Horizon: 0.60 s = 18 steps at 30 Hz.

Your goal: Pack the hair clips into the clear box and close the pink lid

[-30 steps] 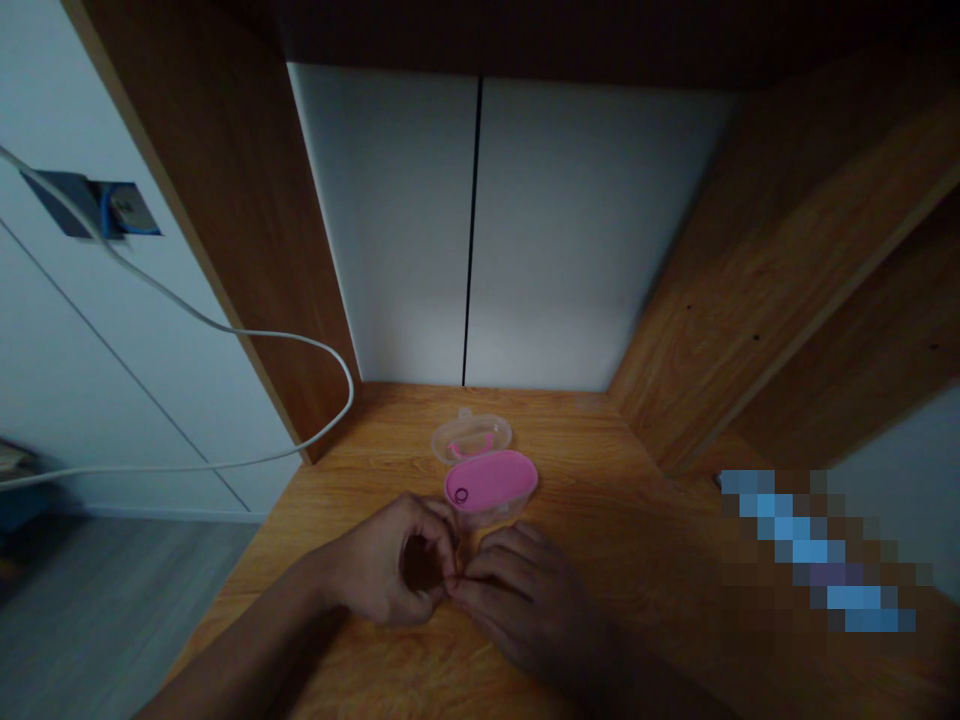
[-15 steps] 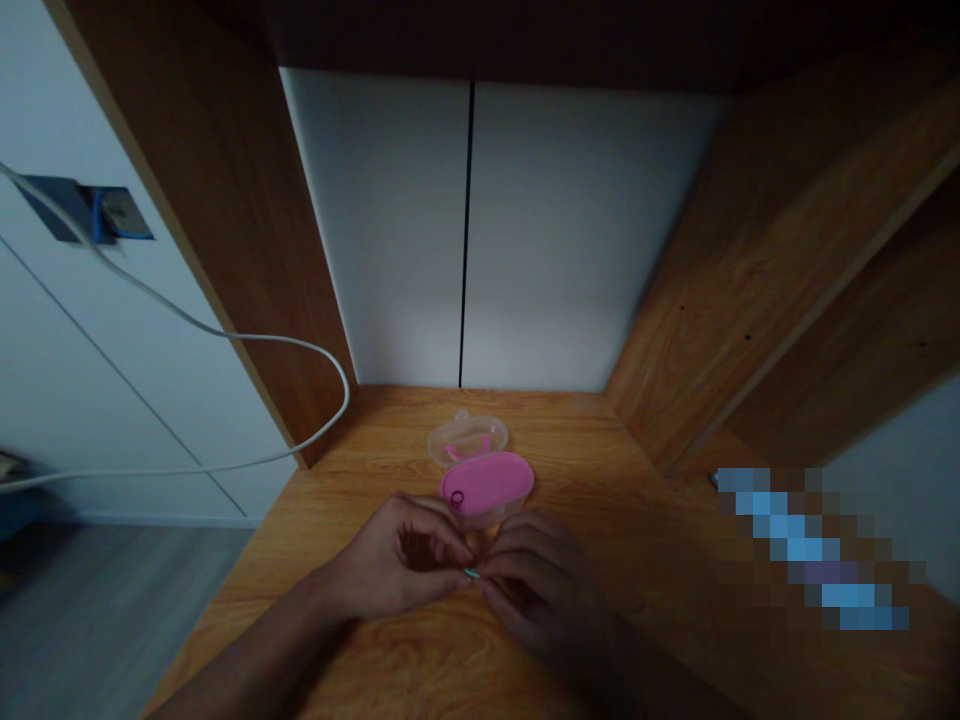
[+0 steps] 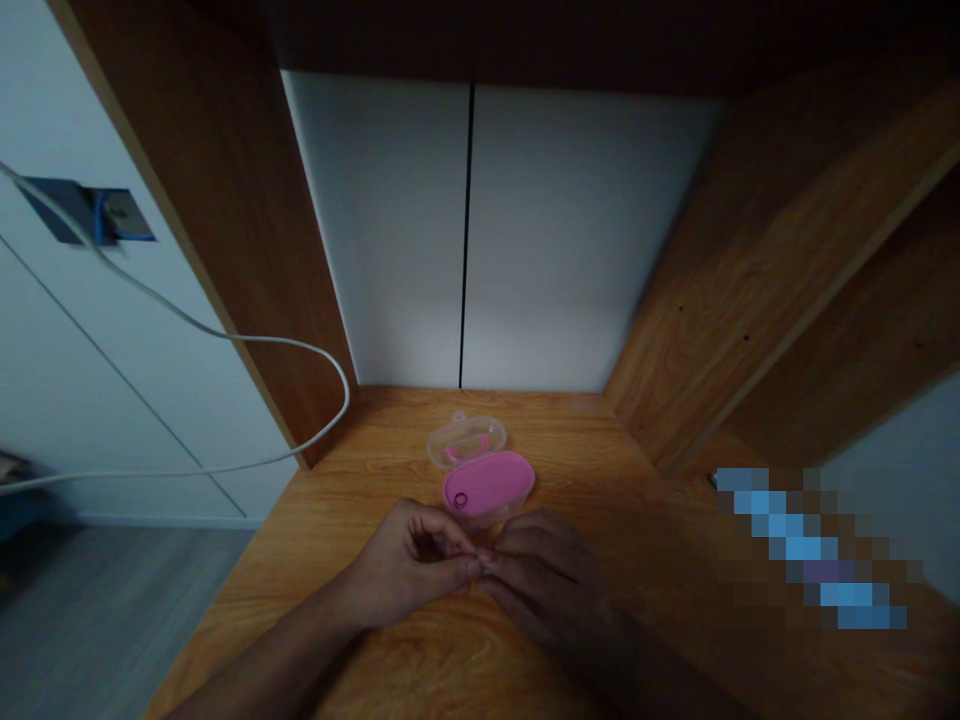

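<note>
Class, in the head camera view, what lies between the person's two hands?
The head view shows a tiny pale green item, too small to identify, held at the fingertips between the left hand and the right hand.

Tiny greenish band [image 3: 486, 569], pinched; pink case [image 3: 488, 483] open behind

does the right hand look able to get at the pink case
Probably yes: the right hand rests in front of the pink case, with nothing between them but the wooden desktop. Its fingertips meet the left hand at a small greenish item, so it may need to let go first.
</note>
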Motion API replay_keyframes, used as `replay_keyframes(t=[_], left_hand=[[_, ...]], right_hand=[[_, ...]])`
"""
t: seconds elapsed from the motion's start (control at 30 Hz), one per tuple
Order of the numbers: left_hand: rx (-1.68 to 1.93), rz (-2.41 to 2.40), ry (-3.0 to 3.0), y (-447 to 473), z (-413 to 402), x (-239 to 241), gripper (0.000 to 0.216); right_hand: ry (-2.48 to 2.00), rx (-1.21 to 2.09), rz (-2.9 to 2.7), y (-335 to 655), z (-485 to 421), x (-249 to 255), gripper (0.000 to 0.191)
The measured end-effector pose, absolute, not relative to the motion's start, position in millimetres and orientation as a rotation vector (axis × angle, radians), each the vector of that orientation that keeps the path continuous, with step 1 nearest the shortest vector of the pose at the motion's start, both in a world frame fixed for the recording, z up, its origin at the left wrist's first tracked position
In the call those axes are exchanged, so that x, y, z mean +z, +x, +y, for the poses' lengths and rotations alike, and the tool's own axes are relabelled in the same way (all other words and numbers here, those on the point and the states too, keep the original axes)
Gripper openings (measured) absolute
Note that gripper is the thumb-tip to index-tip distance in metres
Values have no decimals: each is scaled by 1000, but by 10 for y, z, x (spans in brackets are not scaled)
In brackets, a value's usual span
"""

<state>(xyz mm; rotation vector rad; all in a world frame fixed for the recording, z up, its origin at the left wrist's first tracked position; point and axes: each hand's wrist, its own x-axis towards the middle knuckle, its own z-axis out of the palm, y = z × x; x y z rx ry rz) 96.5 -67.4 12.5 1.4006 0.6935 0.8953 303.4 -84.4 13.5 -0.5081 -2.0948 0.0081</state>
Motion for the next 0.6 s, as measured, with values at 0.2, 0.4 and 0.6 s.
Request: replay_keyframes(t=[0.2,0.4,0.6], left_hand=[[792,761,1330,984,-668,138,37],[779,719,1380,956,-655,125,36],[826,668,1343,998,-686,193,28]], right_hand=[[-551,1,-2041,3046,-845,135,38],[-585,-12,-2047,3052,-855,166,29],[-581,-32,-2050,3041,-857,189,26]])
